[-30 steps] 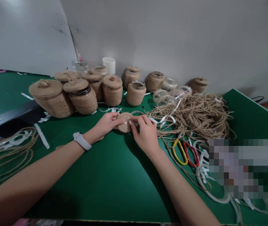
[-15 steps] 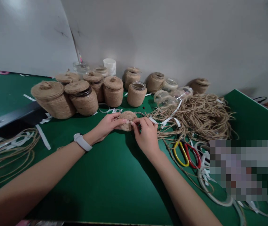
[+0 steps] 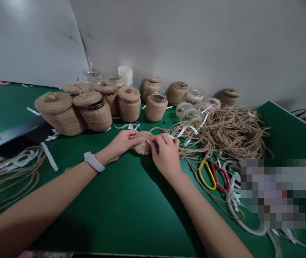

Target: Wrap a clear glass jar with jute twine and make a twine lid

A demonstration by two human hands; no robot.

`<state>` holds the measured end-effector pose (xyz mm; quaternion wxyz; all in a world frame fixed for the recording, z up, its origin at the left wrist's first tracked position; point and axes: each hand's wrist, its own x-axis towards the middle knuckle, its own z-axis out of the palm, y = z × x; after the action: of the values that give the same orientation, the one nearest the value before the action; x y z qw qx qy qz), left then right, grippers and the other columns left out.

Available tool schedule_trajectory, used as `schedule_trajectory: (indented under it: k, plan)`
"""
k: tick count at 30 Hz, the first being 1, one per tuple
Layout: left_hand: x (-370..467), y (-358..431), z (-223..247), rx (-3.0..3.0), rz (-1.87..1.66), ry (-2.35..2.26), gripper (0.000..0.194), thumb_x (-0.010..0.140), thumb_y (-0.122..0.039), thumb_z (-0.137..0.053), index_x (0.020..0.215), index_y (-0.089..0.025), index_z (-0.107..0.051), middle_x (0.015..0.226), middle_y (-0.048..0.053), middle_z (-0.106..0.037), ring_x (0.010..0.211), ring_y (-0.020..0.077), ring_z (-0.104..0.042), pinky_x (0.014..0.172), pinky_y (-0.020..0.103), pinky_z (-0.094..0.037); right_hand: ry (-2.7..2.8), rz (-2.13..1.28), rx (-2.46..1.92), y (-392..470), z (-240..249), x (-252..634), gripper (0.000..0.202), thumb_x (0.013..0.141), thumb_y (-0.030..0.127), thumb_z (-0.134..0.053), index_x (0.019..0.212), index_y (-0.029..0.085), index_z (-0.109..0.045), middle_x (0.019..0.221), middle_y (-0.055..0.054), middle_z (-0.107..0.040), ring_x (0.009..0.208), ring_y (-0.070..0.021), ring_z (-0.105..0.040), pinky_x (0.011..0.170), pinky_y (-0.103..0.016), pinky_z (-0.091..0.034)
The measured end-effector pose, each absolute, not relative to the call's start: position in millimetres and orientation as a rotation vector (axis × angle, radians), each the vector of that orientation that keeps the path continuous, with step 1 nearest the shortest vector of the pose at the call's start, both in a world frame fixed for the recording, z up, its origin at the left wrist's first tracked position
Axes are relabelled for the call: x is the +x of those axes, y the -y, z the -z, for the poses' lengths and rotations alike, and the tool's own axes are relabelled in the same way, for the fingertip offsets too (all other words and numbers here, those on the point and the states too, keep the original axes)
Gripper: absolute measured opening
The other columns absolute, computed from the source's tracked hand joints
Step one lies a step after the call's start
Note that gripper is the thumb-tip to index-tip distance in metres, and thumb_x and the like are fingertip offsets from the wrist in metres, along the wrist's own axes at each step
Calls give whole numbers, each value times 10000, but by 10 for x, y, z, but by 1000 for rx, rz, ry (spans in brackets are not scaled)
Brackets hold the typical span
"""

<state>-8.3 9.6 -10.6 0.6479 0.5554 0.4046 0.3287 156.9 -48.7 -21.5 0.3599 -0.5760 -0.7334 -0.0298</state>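
Twine disc [image 3: 141,149] is held on your side of the open wrapped jar [image 3: 156,109]; it has just shifted slightly toward you, so its position seems only adjusted. Your left hand [image 3: 122,144] grips it, thumb on top. Your right hand [image 3: 167,152] has fingertips closed at its right part; what they pinch is hidden. Right of the jar, twine pile [image 3: 235,136] partly hides the scissors [image 3: 207,175].

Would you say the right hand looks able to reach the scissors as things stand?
Probably yes: the scissors' handles lie uncovered nearby, though the right hand is occupied at the twine disc.
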Motion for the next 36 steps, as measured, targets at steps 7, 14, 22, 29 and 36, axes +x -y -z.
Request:
schedule_trajectory:
  k: [7,14,22,29,36]
  plan:
    - [-57,-69,84,1148,-821,-938,328,705,-275,-794,974,-122,-685,974,91,-742,888,186,-684,840,313,-532,1894,94,-1513,494,213,1555,113,942,207,-513,938,194,-625,958,-51,-694,904,-214,-605,788,-366,-293]
    - [-71,-85,70,1207,-797,-950,323,683,-292,-797,940,-148,-664,791,29,-692,686,150,-658,636,258,-518,1894,133,-1491,476,242,1576,176,961,165,-462,912,199,-627,936,-52,-696,893,-206,-601,789,-369,-301]
    - [-51,-72,97,1143,-841,-953,379,665,-270,-818,981,-136,-657,908,67,-728,817,178,-686,792,304,-529,1912,168,-1507,508,184,1552,119,953,231,-504,955,198,-618,948,-56,-692,922,-223,-599,872,-403,-286]
    - [-40,-68,54,1083,-880,-924,383,690,-265,-813,1024,-129,-681,1024,76,-707,887,157,-660,838,280,-518,1858,143,-1566,493,221,1556,103,949,230,-500,956,197,-597,939,-55,-688,895,-229,-587,843,-393,-295]
    - [-79,-90,48,1028,-826,-864,305,721,-262,-775,983,-147,-672,1011,49,-688,875,135,-649,790,239,-521,1792,141,-1492,489,218,1555,103,948,250,-528,888,198,-593,885,-28,-683,835,-198,-588,828,-373,-309]
